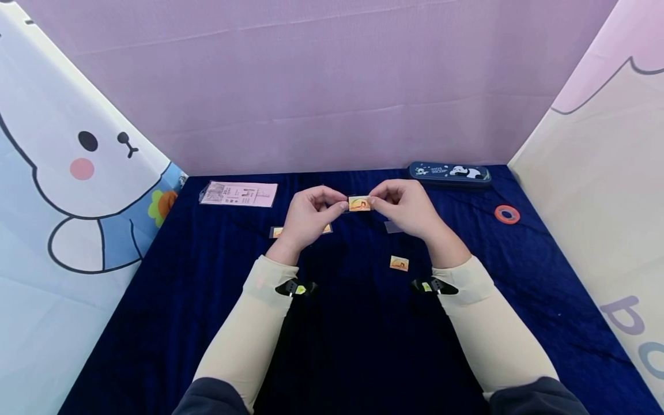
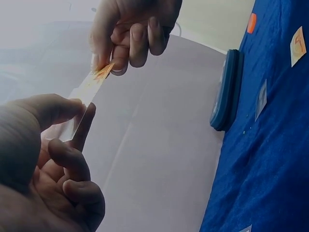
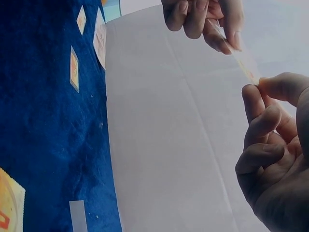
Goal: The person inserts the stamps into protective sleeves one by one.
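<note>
Beyond a loose stamp at five o'clock, the left hand pinches a clear sleeve at the raised yellow stamp's nine-o'clock edge, the right hand pinches the three-o'clock edge, and a panda pencil case lies farther towards two o'clock.

Start from the held stamp, between the left hand and the right hand. On the cloth, the pencil case lies between two and three o'clock, the ring at three, the plastic sleeve at four, the loose stamp at five, and the paper ticket at nine.
</note>
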`<act>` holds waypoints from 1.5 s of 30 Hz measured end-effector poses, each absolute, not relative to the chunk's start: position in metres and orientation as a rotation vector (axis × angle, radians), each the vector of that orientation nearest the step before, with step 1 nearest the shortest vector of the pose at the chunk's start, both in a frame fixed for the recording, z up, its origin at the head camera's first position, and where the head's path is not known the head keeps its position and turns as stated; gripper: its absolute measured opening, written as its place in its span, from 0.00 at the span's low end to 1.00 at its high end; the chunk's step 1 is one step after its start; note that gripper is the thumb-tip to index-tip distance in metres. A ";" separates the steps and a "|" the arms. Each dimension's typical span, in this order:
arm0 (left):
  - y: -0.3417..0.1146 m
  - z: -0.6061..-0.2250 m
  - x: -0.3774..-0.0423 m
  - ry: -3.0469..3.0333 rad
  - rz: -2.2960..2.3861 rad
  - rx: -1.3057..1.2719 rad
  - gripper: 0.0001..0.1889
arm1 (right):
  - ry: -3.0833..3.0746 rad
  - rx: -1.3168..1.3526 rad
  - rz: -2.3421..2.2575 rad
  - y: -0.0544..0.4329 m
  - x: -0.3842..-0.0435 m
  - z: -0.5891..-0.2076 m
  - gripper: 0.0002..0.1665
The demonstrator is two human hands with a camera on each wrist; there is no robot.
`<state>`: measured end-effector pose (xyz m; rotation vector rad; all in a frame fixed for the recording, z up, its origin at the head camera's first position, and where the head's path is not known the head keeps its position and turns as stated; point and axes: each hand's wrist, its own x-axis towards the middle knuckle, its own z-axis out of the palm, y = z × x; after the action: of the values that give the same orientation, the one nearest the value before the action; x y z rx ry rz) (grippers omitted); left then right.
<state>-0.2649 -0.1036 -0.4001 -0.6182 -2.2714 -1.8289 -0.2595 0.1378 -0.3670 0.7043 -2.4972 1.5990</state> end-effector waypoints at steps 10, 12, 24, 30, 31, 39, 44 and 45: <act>-0.104 -0.400 -0.263 -2.310 -1.807 -0.582 0.05 | -2.480 0.723 1.622 0.139 -0.272 -0.386 0.06; -0.104 -0.400 -0.263 -2.308 -1.815 -0.582 0.05 | -2.481 0.723 1.616 0.137 -0.265 -0.377 0.06; -0.104 -0.401 -0.262 -2.286 -1.799 -0.607 0.07 | -2.487 0.709 1.603 0.133 -0.250 -0.357 0.05; -0.104 -0.401 -0.262 -2.270 -1.837 -0.611 0.09 | -2.478 0.704 1.615 0.133 -0.251 -0.359 0.05; -0.104 -0.401 -0.262 -2.270 -1.838 -0.609 0.09 | -2.476 0.705 1.616 0.133 -0.251 -0.359 0.05; -0.104 -0.401 -0.264 -2.248 -1.853 -0.578 0.07 | -2.477 0.698 1.596 0.134 -0.252 -0.359 0.06; -0.104 -0.400 -0.265 -2.241 -1.839 -0.540 0.06 | -2.486 0.692 1.617 0.137 -0.263 -0.373 0.06; -0.103 -0.400 -0.265 -2.240 -1.840 -0.537 0.07 | -2.486 0.695 1.619 0.138 -0.266 -0.377 0.06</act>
<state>-0.2646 -0.1034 -0.4001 -0.5368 -2.2398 -1.8405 -0.2663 0.1384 -0.3771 0.6946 -2.4861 1.6186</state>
